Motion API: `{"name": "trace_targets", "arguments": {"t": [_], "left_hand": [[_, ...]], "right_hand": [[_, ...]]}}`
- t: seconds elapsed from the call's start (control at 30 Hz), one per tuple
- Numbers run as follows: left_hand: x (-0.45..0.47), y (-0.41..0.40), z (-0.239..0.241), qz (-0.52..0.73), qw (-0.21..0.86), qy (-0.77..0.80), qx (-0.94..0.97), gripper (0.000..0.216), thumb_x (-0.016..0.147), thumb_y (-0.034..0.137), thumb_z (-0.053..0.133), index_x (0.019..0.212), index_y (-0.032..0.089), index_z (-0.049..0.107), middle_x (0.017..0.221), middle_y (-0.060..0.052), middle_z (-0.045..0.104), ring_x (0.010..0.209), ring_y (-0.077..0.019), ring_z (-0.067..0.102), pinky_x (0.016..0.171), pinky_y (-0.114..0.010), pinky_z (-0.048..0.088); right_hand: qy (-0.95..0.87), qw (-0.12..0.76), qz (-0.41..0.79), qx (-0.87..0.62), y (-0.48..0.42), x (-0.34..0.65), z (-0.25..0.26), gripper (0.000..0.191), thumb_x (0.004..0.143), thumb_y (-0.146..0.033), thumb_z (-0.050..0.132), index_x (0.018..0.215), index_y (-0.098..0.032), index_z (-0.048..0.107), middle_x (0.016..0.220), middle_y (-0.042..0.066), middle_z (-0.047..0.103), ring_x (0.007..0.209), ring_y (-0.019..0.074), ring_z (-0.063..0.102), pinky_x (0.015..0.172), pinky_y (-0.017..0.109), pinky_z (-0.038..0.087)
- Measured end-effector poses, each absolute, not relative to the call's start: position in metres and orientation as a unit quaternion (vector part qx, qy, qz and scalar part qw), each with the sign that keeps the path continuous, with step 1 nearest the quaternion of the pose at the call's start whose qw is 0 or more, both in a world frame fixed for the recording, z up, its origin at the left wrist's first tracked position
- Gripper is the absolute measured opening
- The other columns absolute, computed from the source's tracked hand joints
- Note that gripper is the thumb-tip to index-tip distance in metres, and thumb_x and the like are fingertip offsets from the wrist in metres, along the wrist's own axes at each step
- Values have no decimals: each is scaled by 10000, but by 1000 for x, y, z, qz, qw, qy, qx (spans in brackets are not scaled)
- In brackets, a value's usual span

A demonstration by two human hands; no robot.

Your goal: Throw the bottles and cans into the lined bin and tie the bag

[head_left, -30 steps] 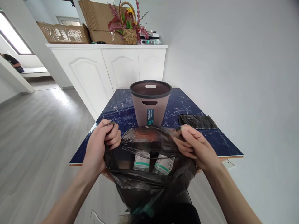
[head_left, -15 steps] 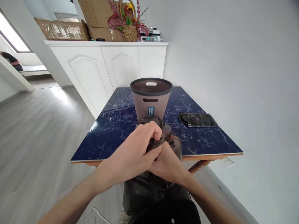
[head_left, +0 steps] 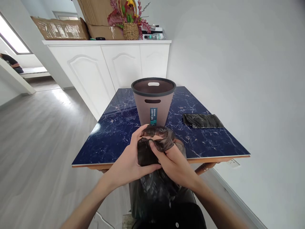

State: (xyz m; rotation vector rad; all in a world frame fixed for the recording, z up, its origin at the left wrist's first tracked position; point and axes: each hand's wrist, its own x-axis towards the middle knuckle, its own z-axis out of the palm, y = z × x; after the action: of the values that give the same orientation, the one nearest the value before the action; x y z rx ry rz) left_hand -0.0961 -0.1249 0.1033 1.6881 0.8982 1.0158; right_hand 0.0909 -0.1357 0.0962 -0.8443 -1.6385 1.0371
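A thin black garbage bag [head_left: 157, 187] hangs from my hands in front of the table's near edge, its upper part gathered between them. My left hand [head_left: 131, 159] grips the bag from the left, fingers behind the film and thumb below it. From the right, my right hand [head_left: 170, 159] pinches the bag's folded edge under its thumb; its other fingers are partly covered by film. Just beyond my hands a brownish garbage bin [head_left: 140, 108] with a dark rim stands upright on the table, with a blue label on its front.
Another folded black garbage bag [head_left: 202, 121] lies on the right of the blue marbled table [head_left: 107, 136]. Behind stands a white cabinet [head_left: 83, 70] bearing cardboard boxes, a flower basket [head_left: 130, 31] and a bottle [head_left: 157, 36]. A wall [head_left: 238, 79] runs along the right. A person sits far left.
My hands have moved from being clasped together to slightly apart, with bag film now spread between them. My right thumb has come into view on top. The bin has not moved.
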Motion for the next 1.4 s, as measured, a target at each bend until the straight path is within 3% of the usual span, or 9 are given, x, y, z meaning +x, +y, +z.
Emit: {"name": "trace_targets", "arguments": {"t": [0.1, 0.23, 0.43, 0.57, 0.7, 0.77, 0.97, 1.2, 1.4], "left_hand": [[-94, -119, 93, 414, 466, 375, 687, 859, 765, 187, 939, 1534, 332, 584, 1300, -105, 746, 1197, -332, 732, 1047, -425, 587], [-99, -111, 89, 376, 407, 369, 746, 75, 954, 257, 762, 1008, 234, 808, 1044, -89, 770, 1010, -292, 713, 955, -356, 557], [-99, -114, 87, 494, 468, 429, 594, 341, 999, 546, 711, 1011, 221, 816, 1131, -109, 775, 1075, -299, 712, 957, -339, 553], [-92, -117, 86, 596, 512, 388, 482, 352, 980, 553, 743, 1028, 212, 814, 1370, -116, 732, 1300, -308, 669, 1102, -374, 544], [-83, -115, 87, 635, 591, 320, 381, 279, 955, 487, 806, 972, 215, 747, 1067, -67, 768, 1131, -262, 726, 1097, -439, 575], [-79, -112, 89, 656, 617, 275, 338, 237, 984, 411, 790, 918, 211, 681, 821, 2, 663, 937, -189, 710, 1090, -414, 577], [-73, -103, 95, 689, 653, 203, 242, 232, 1038, 203, 685, 856, 206, 542, 632, 93, 307, 553, -81, 423, 845, -240, 579], [-68, -98, 97, 704, 671, 167, 163, 230, 1100, 110, 509, 888, 199, 511, 630, 95, 322, 511, -63, 402, 692, -198, 502], [-65, -92, 104, 711, 675, 145, 131, 340, 1161, 109, 294, 898, 187, 494, 603, 99, 373, 483, -53, 438, 686, -215, 493]], "right_hand": [[-679, 485, 433, -342, -135, 98, 101, 301, 1122, -392, 517, 1260, -308, 771, 1217, 55, 756, 1196, 265, 681, 1100, 429, 537], [-664, 468, 443, -381, -137, 112, 110, 255, 1057, -414, 647, 1261, -293, 742, 1155, 53, 734, 1115, 242, 681, 1053, 405, 545], [-572, 518, 478, -420, -137, 135, 106, 475, 967, -434, 786, 1375, -311, 576, 789, -73, 404, 680, 131, 449, 686, 277, 486], [-454, 613, 496, -414, -136, 142, 95, 632, 887, -384, 867, 1371, -370, 462, 843, -82, 487, 737, 137, 494, 716, 281, 486], [-380, 651, 526, -393, -135, 146, 83, 640, 863, -344, 883, 1314, -393, 432, 966, -71, 626, 754, 137, 546, 742, 297, 502], [-364, 661, 541, -372, -136, 151, 77, 539, 881, -326, 872, 1242, -371, 473, 975, -65, 650, 758, 130, 566, 768, 298, 510], [-311, 663, 564, -383, -148, 167, 60, 573, 899, -362, 879, 1306, -424, 481, 1355, 8, 736, 1186, 215, 734, 1020, 413, 579], [-289, 667, 534, -431, -177, 180, 39, 580, 955, -467, 818, 1429, -463, 484, 1462, 43, 718, 1298, 278, 717, 1075, 500, 586], [-208, 703, 501, -461, -198, 185, -14, 603, 956, -619, 752, 1484, -358, 626, 1579, 93, 644, 1491, 315, 576, 1236, 541, 461]]}}
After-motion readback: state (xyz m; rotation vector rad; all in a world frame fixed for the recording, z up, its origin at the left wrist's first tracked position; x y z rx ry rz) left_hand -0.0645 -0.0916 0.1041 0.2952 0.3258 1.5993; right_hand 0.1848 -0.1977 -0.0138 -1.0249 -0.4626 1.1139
